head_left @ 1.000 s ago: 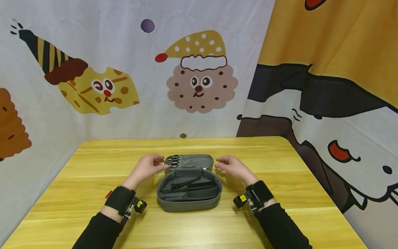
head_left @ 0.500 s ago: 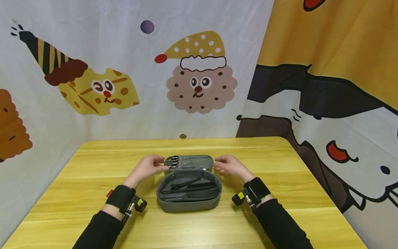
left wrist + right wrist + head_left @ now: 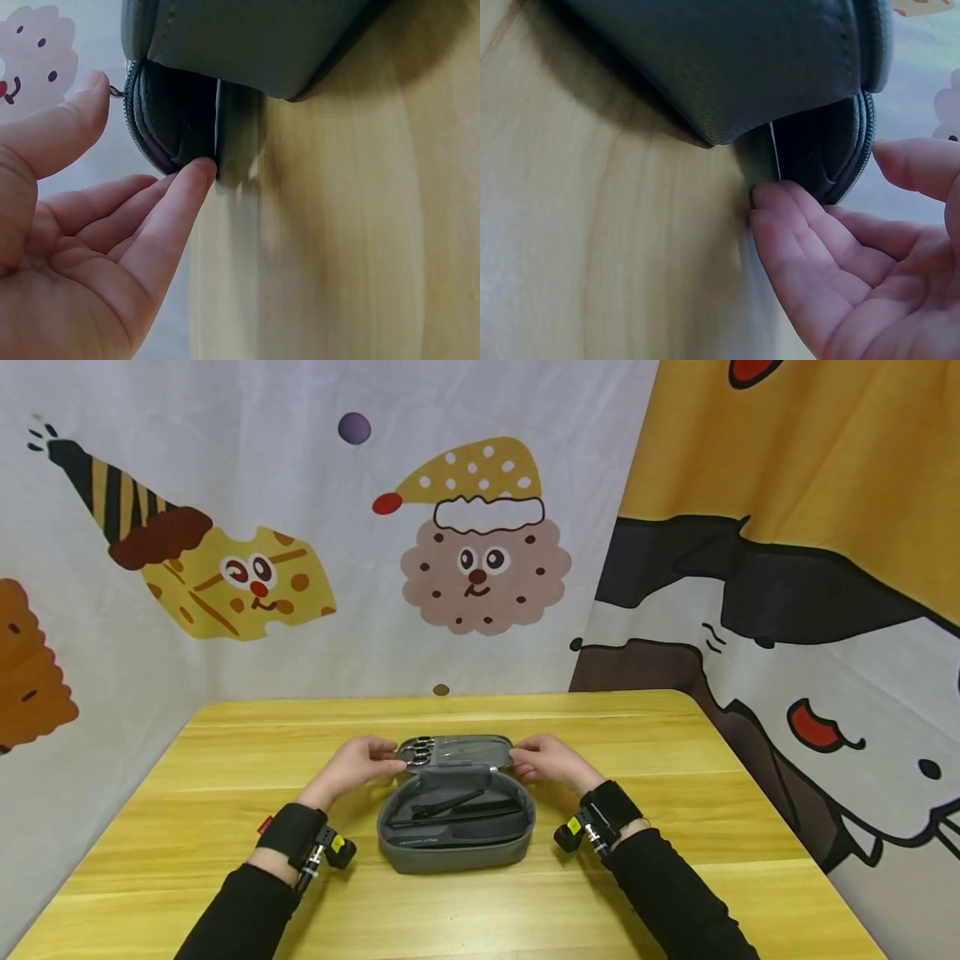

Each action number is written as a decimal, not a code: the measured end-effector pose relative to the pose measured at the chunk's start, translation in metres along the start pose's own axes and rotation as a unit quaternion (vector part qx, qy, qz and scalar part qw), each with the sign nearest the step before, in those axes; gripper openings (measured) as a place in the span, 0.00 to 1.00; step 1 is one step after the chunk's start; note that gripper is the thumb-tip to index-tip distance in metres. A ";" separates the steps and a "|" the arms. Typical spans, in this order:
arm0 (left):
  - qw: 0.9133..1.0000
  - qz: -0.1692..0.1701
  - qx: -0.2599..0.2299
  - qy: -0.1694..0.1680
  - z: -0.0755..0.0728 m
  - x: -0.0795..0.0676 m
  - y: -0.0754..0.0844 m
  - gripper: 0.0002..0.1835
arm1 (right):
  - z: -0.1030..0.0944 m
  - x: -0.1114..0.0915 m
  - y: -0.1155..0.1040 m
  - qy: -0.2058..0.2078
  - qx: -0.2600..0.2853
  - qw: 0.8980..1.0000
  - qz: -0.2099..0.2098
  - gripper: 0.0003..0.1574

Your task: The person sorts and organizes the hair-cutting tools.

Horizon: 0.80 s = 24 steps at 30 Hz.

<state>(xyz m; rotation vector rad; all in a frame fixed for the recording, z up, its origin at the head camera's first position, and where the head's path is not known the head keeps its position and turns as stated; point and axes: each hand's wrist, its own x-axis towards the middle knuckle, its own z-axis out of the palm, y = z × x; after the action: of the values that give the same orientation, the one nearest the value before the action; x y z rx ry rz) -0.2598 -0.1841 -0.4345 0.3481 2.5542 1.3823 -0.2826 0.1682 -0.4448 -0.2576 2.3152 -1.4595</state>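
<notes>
A grey zip case (image 3: 456, 858) stands upright on the table, its lid (image 3: 476, 750) folded back behind it. Shiny scissor handles (image 3: 422, 743) show at the left of the lid, and several long dark tools (image 3: 450, 812) lie inside the case. My left hand (image 3: 358, 767) holds the lid's left end, its index fingertip (image 3: 201, 171) against the underside and its thumb by the zipped rim (image 3: 135, 120). At the other end my right hand (image 3: 551, 758) grips the lid between thumb (image 3: 911, 161) and fingers, the fingertips partly under it.
A wood-grain table (image 3: 645, 735) carries the case near its middle. Behind it hangs a white cloth (image 3: 315, 660) with cartoon prints, and a yellow and dark printed cloth (image 3: 750, 577) is on the right. A wrist camera (image 3: 339, 852) sits close to the case's left side.
My right hand has moved left onto the lid's right end, from a small gap beside it. My left hand and the case have hardly moved.
</notes>
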 end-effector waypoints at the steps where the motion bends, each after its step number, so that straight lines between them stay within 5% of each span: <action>1: 1.000 0.000 -0.007 -0.003 0.000 0.000 0.000 0.34 | 0.000 0.001 0.000 -0.003 0.003 1.000 0.002 0.25; 24: 0.995 -0.028 -0.092 0.010 0.001 0.003 -0.006 0.39 | 0.005 0.006 0.001 0.022 0.059 0.997 -0.039 0.23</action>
<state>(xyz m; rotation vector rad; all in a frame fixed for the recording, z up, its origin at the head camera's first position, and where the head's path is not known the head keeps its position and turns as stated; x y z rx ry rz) -0.2630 -0.1853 -0.4406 0.2316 2.4079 1.5909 -0.2861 0.1629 -0.4491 -0.2897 2.2663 -1.6485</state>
